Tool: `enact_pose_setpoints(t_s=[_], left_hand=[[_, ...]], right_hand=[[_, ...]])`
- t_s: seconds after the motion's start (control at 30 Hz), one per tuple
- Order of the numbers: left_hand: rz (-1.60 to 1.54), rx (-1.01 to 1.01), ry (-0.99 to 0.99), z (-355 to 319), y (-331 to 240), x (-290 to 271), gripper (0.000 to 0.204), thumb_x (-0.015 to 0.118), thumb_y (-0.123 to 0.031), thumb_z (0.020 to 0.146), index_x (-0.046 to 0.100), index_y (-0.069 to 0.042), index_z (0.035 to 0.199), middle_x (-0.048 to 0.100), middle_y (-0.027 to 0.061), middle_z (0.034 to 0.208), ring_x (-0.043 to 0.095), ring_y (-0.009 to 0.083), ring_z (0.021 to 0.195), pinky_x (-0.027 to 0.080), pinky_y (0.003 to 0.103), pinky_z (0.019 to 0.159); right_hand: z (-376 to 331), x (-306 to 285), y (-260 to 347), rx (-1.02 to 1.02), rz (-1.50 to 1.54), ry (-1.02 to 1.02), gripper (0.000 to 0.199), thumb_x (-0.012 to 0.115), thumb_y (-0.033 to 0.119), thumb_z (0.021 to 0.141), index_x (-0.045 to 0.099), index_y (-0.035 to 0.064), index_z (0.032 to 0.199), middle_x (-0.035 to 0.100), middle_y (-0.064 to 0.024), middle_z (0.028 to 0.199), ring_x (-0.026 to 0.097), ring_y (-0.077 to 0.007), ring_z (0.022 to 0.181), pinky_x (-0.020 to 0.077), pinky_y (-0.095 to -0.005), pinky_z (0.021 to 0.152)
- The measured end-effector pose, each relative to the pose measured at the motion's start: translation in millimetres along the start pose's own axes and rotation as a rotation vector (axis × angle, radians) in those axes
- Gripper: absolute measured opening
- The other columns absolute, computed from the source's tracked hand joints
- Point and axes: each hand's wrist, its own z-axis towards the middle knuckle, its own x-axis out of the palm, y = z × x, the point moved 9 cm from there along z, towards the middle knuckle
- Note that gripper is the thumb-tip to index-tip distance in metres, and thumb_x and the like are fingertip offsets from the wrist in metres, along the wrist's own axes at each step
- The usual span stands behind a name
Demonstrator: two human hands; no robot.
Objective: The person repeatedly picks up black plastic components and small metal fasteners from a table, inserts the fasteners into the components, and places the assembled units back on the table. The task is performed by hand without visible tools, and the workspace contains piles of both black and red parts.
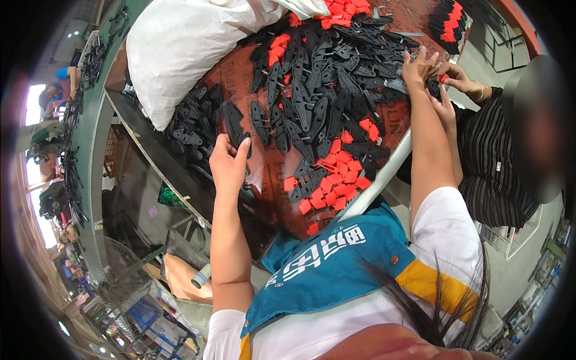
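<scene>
My left hand (228,162) grips a flat black plastic handle piece (235,125) at the near left of the brown table (273,180). My right hand (418,67) reaches far across, fingers spread over the heap of black handle pieces (324,90) at the table's far right. Small red plastic pieces (336,174) lie in a cluster near the table's front edge, with more red pieces (342,12) at the far end. A co-worker's hands (447,84) work right beside my right hand, pinching a small red piece.
A big white sack (180,48) lies on the table's left end. A stack of black-and-red parts (447,21) sits at the far right corner. A co-worker in a striped shirt (492,168) sits to the right. A fan (117,270) and blue crates stand on the floor lower left.
</scene>
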Motion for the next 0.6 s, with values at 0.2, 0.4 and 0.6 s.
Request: enact_pose_setpoints(t_s=[0.2,0.4,0.6], left_hand=[[-0.011,-0.006,0.042,-1.0,-1.4,7.5,0.031,0.070,-0.023,0.078,0.049,-0.001,0.082,0.048,0.0059,0.057,0.046,0.0142,0.051,0.039,0.028,0.051],[-0.005,0.026,0.012,-0.5,-1.4,6.0,0.032,0.070,-0.023,0.077,0.048,-0.001,0.079,0.048,0.0071,0.057,0.047,0.0158,0.051,0.039,0.029,0.051],[0.014,-0.021,-0.041,7.1,3.7,-5.8,0.030,0.070,-0.025,0.078,0.051,-0.001,0.080,0.049,0.0056,0.057,0.048,0.0146,0.052,0.040,0.028,0.051]], right_hand=[[1.2,16.9,3.5,-0.015,-0.237,0.263,0.066,0.037,0.064,0.086,0.029,0.0268,0.140,0.017,-0.0179,0.146,0.008,-0.0506,0.128,0.0127,-0.0666,0.099],[0.0,4.6,17.4,-0.141,-0.351,0.079,0.041,0.050,0.050,0.085,0.054,0.0207,0.113,0.047,-0.0152,0.121,0.043,-0.0365,0.111,0.0345,-0.0529,0.092],[14.8,15.0,19.3,-0.342,-0.250,-0.031,0.025,0.049,0.037,0.087,0.056,0.0138,0.092,0.061,-0.0156,0.091,0.059,-0.0389,0.082,0.0482,-0.0503,0.069]])
